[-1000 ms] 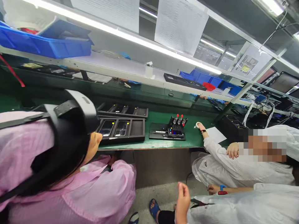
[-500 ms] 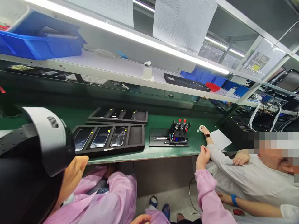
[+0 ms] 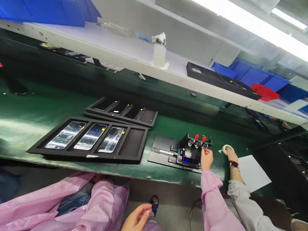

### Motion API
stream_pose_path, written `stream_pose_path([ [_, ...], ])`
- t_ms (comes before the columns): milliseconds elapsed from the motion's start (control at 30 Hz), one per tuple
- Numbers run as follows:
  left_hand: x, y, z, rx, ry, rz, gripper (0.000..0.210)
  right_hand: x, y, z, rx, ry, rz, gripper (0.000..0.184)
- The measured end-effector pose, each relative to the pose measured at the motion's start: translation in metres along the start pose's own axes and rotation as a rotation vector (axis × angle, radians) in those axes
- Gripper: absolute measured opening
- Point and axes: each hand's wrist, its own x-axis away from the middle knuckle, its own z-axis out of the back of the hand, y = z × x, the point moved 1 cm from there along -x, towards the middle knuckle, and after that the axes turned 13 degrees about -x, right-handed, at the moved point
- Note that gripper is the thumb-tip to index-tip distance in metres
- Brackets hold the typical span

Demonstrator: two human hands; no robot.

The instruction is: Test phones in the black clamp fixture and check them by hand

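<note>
My right hand (image 3: 207,159) is at the right end of a black fixture (image 3: 161,147) on the green bench, its fingers closed at the nearest toggle clamp, whose handle they cover. Two red clamp handles (image 3: 200,138) stand up behind it. A small phone-like part (image 3: 181,156) with a lit screen and a yellow tab lies in the fixture's nest. My left hand (image 3: 138,218) hangs in front of the bench at the bottom, fingers loosely bent and apart from the thumb, holding nothing visible.
A black foam tray (image 3: 133,144) left of the fixture holds three phone screens; its right slot is bare. Another tray (image 3: 150,118) sits behind. On the right, a co-worker's hand (image 3: 228,154) touches a white tape roll (image 3: 225,148) near a paper sheet (image 3: 255,173). A shelf overhangs the bench.
My right hand has moved from in front of the bench edge up to the fixture's clamp. My left hand has risen further into view. The camera has tilted down and moved closer.
</note>
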Motion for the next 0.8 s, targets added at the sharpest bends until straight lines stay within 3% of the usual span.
stream_pose_path([
  [133,-0.064,0.061,-0.02,-0.083,0.099,-0.128,0.043,-0.011,0.001,0.014,0.02,-0.009,0.057,0.03],
  [233,-0.12,0.092,-0.038,-0.316,0.232,-0.386,0.033,-0.026,-0.012,0.016,-0.032,-0.065,0.154,0.03],
  [333,-0.171,0.112,-0.054,-0.523,0.24,-0.544,0.03,-0.034,-0.014,0.011,-0.151,-0.087,0.177,0.032],
  [433,-0.208,0.124,-0.065,-0.738,0.183,-0.612,0.03,-0.02,0.002,0.011,-0.26,-0.031,0.175,0.032],
  [600,-0.238,0.125,-0.072,-0.972,0.097,-0.685,0.018,0.04,0.039,0.014,-0.279,-0.061,0.211,0.021],
  [700,-0.241,0.119,-0.066,-1.036,0.126,-0.787,0.016,0.07,0.054,0.013,-0.22,-0.19,0.342,0.011],
  [800,-0.24,0.108,-0.046,-1.083,0.205,-0.818,0.013,0.09,0.056,0.008,-0.165,-0.365,0.51,0.012],
])
